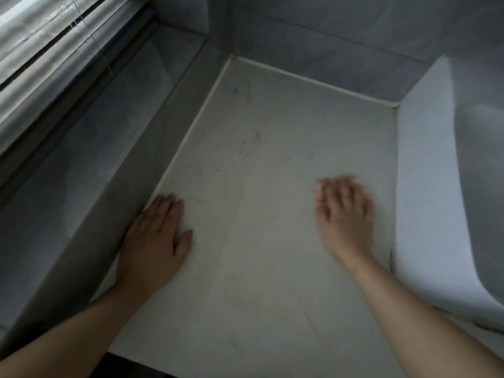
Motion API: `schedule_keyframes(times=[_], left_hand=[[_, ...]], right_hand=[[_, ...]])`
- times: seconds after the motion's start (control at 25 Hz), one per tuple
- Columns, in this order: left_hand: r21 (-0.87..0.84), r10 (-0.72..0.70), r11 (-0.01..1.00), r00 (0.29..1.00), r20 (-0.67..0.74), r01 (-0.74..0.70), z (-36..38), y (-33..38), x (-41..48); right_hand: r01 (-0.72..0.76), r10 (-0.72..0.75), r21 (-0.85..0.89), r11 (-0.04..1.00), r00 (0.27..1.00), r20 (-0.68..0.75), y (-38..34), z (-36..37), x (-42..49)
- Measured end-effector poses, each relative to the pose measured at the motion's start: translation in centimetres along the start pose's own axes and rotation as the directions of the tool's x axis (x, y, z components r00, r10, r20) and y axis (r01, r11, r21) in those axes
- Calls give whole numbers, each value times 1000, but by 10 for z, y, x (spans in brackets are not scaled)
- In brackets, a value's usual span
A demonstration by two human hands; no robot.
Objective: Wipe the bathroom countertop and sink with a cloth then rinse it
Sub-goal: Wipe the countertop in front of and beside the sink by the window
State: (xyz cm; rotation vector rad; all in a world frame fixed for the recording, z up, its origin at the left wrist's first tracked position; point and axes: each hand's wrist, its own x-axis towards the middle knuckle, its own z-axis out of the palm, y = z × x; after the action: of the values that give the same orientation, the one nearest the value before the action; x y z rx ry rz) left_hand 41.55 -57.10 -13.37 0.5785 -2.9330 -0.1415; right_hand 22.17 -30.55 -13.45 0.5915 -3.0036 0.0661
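Observation:
A pale marble countertop (pixel 259 186) fills the middle of the view, with faint dark streaks near its far left corner. My left hand (pixel 155 238) lies flat on its left edge, palm down, against the grey wall ledge. My right hand (pixel 345 214) is flat over the right part of the countertop, fingers spread and blurred by motion. Neither hand holds anything. The white raised sink (pixel 436 186) stands on the countertop at the right, its basin partly cut off by the frame. No cloth is in view.
A grey tiled ledge (pixel 114 148) runs along the left under a window with slatted blinds (pixel 41 50). Grey wall tiles (pixel 327 45) close the back. The countertop's front edge (pixel 152 361) drops off at the bottom.

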Motion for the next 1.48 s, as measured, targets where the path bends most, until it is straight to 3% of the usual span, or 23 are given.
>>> schedule_keyframes(times=[0.08,0.12,0.16,0.24,0.32,0.4,0.44,0.52,0.64,0.72,0.8,0.84,0.88,0.92,0.96,1.0,1.08,1.12,1.2,1.28,1.36,1.44,1.48], left_hand=[[18,-6,1000,1000,10,5,0,0,1],[21,-11,1000,1000,13,10,0,-1,2],[22,-12,1000,1000,10,12,-1,1,1],[21,-17,1000,1000,4,17,0,1,1],[17,-19,1000,1000,-7,19,0,2,0],[10,-17,1000,1000,-24,17,1,2,0],[12,-13,1000,1000,-24,14,2,1,-1],[27,-15,1000,1000,-16,15,3,0,-1],[18,-13,1000,1000,22,12,-1,2,-5],[30,28,999,998,53,-30,-5,2,-20],[45,88,995,992,92,-92,-10,-2,-45],[44,112,992,987,111,-117,-14,-4,-56],[44,127,990,984,127,-133,-17,-9,-66],[44,129,990,982,138,-137,-19,-13,-74],[42,118,991,982,148,-126,-21,-18,-82],[37,99,994,983,153,-105,-22,-20,-88],[16,45,999,989,140,-47,-21,-23,-98],[3,20,1000,992,124,-20,-21,-23,-101],[-26,-4,1000,996,94,6,-19,-23,-103],[-51,5,999,998,63,-2,-20,-23,-102],[-69,2,998,999,47,1,-21,-23,-100],[-84,-16,996,999,39,19,-20,-23,-99],[-82,-22,996,999,39,25,-20,-21,-99]], right_hand=[[-293,293,-3,956,956,22,21,-5,-7],[-340,340,9,940,940,12,10,-5,-16],[-295,297,43,954,954,-40,-10,-7,-29],[42,-35,111,993,997,-63,-68,-8,-60],[429,-428,163,889,903,-44,-106,-14,-93],[524,-527,155,838,850,-23,-89,-17,-93],[451,-449,99,887,893,-41,-63,-10,-89],[153,-152,0,988,987,-51,0,-6,-81],[-193,194,23,981,977,-85,32,-9,-92],[-247,254,91,965,965,-73,-19,-10,-117],[54,-49,120,991,998,-44,-67,-12,-151],[229,-228,98,969,973,-22,-74,-14,-163],[327,-329,78,942,944,16,-68,-15,-165],[328,-330,52,943,944,30,-54,-15,-160],[204,-204,20,979,978,32,-40,-14,-154],[-23,23,2,1000,1000,19,-26,-13,-145],[-415,415,47,909,910,3,-22,-18,-123],[-492,489,71,868,870,56,-39,-20,-112],[-348,334,105,932,934,125,-97,-21,-97],[-22,-12,191,981,984,176,-162,-22,-100],[308,-332,212,927,939,89,-200,-25,-125],[445,-458,203,872,888,23,-191,-27,-159],[449,-466,187,874,883,60,-172,-28,-173]])
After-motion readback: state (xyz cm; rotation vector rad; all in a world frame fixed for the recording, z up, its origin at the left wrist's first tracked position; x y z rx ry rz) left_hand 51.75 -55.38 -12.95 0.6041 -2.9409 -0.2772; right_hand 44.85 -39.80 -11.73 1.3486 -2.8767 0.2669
